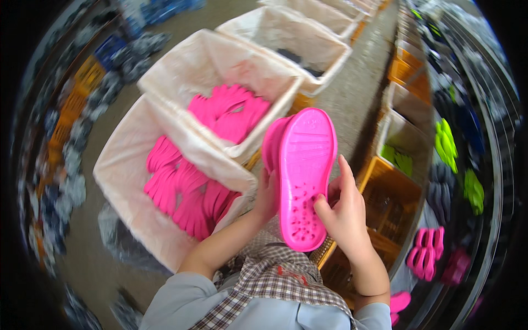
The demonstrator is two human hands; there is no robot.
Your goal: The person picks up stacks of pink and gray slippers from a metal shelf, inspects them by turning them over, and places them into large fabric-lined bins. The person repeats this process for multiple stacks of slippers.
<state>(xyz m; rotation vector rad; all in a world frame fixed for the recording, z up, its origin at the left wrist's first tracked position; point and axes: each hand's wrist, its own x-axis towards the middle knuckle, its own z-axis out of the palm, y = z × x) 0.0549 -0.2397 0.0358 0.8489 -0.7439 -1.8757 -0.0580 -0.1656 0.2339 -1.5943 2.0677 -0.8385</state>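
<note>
Lined bins (165, 137) behind hand-held pink sole (305, 176)

Single view: my head camera looks steeply down from above my chest, close on both hands (308, 203) at frame centre. Fisheye bends the bins (181, 137) and shelves (462, 137) toward the rim. No second view to overlap.

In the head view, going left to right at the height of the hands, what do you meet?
Lined bin of pink soles → left hand → pink shoe → right hand → orange crate → green shoes.
</note>
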